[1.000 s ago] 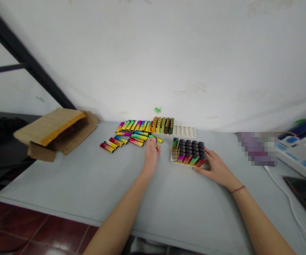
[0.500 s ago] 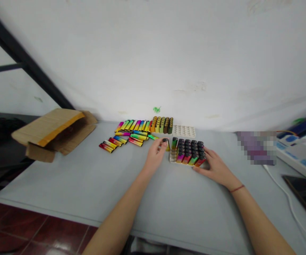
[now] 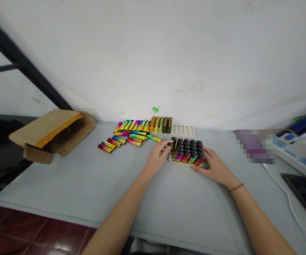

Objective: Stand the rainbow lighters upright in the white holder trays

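Note:
My left hand point(image 3: 156, 156) pinches a lighter point(image 3: 170, 145) by its dark top, over the left column of a white tray point(image 3: 171, 159). Upright lighters with black tops point(image 3: 190, 150) fill the tray's other columns. Behind the pinched lighter, another lighter point(image 3: 174, 142) stands in that left column, where some holes show bare. My right hand point(image 3: 218, 169) grips the tray at its right side, thumb near the front corner and fingers along the edge. Loose shiny lighters point(image 3: 134, 136) in many colours lie on the table, left of my left hand.
Behind the tray stand a block of upright lighters point(image 3: 160, 124) and a second white tray point(image 3: 183, 130) with bare holes. An open cardboard box point(image 3: 52, 131) lies at the left. On the right are a power strip point(image 3: 301, 156), a phone point(image 3: 304, 194) and a white cable point(image 3: 283, 191).
My left hand has moved slightly right, bringing the lighter from beside the tray to over its left column. My right hand stays at the tray's right side.

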`<state>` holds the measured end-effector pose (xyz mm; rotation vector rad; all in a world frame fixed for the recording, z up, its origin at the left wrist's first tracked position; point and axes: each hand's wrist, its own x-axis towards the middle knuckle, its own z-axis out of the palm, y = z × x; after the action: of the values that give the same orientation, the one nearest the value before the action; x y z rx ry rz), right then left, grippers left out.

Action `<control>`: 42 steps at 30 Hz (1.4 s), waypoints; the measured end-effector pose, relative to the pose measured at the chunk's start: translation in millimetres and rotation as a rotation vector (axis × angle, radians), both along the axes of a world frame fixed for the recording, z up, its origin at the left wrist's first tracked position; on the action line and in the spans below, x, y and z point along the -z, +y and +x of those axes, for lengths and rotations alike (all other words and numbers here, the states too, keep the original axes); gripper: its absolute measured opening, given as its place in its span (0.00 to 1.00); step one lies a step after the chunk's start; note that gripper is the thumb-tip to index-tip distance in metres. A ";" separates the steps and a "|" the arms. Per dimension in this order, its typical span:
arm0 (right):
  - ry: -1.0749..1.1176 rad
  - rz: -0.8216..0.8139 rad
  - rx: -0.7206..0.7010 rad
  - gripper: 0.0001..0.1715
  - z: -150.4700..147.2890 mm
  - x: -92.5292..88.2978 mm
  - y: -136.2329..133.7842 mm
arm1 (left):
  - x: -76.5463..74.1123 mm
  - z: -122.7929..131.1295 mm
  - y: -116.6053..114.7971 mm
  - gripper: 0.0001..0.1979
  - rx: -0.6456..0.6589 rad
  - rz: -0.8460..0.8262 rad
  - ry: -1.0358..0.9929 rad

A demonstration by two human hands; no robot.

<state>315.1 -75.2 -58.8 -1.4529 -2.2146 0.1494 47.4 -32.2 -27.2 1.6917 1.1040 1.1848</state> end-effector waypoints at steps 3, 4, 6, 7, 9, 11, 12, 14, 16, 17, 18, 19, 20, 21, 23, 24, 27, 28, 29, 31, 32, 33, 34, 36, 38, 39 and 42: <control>0.002 -0.001 0.000 0.41 0.2 0.6 -0.1 | -2.7 -0.1 -1.7 0.13 0.000 0.025 0.031; 0.001 0.001 0.003 0.41 0.3 0.8 -0.1 | -3.3 -0.1 -2.2 0.13 -0.006 0.036 0.040; -0.001 0.004 0.006 0.41 0.4 0.8 -0.1 | -3.6 -0.2 -2.7 0.14 -0.023 0.064 0.052; -0.003 0.004 0.005 0.41 0.4 0.7 -0.1 | -3.2 -0.2 -2.7 0.14 -0.027 0.077 0.054; -0.008 0.003 0.000 0.40 0.3 0.1 -0.1 | -1.4 -0.1 -2.3 0.14 -0.029 0.086 0.055; -0.010 0.003 -0.005 0.40 0.0 -0.4 -0.1 | 1.0 0.1 -1.5 0.15 -0.033 0.076 0.057; -0.009 0.003 -0.004 0.40 -0.1 -0.4 -0.1 | 2.1 0.2 -1.1 0.16 -0.035 0.075 0.060; -0.005 0.003 0.003 0.40 -0.1 0.0 -0.1 | 3.6 0.0 -0.4 0.15 -0.035 0.093 0.077; -0.003 -0.001 0.010 0.41 0.0 0.7 0.0 | 3.5 -1.0 -0.2 0.13 -0.023 0.138 0.115; -0.002 -0.003 0.013 0.41 0.1 1.0 0.0 | 2.9 -1.8 -0.3 0.13 -0.016 0.163 0.140; -0.002 -0.005 0.014 0.41 0.2 1.3 0.0 | 2.1 -2.5 -0.6 0.14 -0.009 0.188 0.168; -0.002 -0.007 0.013 0.42 0.3 1.3 0.1 | 1.1 -3.2 -1.1 0.14 -0.006 0.212 0.195; -0.002 -0.008 0.012 0.41 0.3 1.3 0.1 | 0.2 -3.7 -1.7 0.15 -0.004 0.233 0.224; -0.003 -0.007 0.010 0.41 0.3 1.1 0.2 | -0.6 -4.0 -2.3 0.16 -0.006 0.253 0.252; -0.008 -0.007 0.004 0.41 0.5 0.5 0.5 | -2.2 -4.0 -2.8 0.18 -0.011 0.288 0.307; -0.013 -0.008 0.000 0.41 0.6 0.2 0.6 | -3.3 -4.4 -2.4 0.18 -0.015 0.306 0.334; -0.026 -0.013 -0.001 0.41 0.9 0.0 1.1 | -10.0 -13.4 3.0 0.19 -0.086 0.360 0.404; -0.028 -0.014 0.001 0.41 0.9 0.1 1.2 | -13.6 -20.9 6.2 0.20 -0.157 0.372 0.426; -0.029 -0.014 0.003 0.41 0.9 0.3 1.3 | -17.4 -31.1 9.8 0.20 -0.258 0.371 0.450; -0.028 -0.015 0.005 0.42 0.9 0.9 1.3 | -24.3 -59.0 17.1 0.19 -0.565 0.327 0.518; -0.027 -0.016 0.006 0.42 0.9 1.3 1.2 | -26.6 -75.2 20.2 0.19 -0.742 0.270 0.556; -0.027 -0.016 0.006 0.42 1.0 1.7 1.2 | -27.6 -91.6 22.6 0.20 -0.906 0.194 0.590; -0.027 -0.016 0.008 0.42 1.2 2.1 1.2 | -27.3 -106.9 24.2 0.21 -1.052 0.110 0.613; -0.028 -0.015 0.011 0.42 1.8 2.9 1.3 | -23.0 -130.7 25.6 0.23 -1.177 -0.074 0.649; -0.029 -0.013 0.011 0.42 2.4 3.5 1.6 | -15.7 -141.6 26.0 0.25 -1.123 -0.262 0.682; -0.029 -0.012 0.011 0.41 2.7 3.7 1.8 | -11.9 -142.4 26.4 0.26 -1.067 -0.323 0.709; -0.024 -0.012 0.010 0.41 3.0 4.1 2.3 | -2.9 -134.3 29.2 0.27 -0.937 -0.349 0.812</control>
<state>318.1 -72.9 -62.9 -1.4794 -2.2286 0.1436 -87.0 -3.0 -24.4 1.3860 2.6192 0.6705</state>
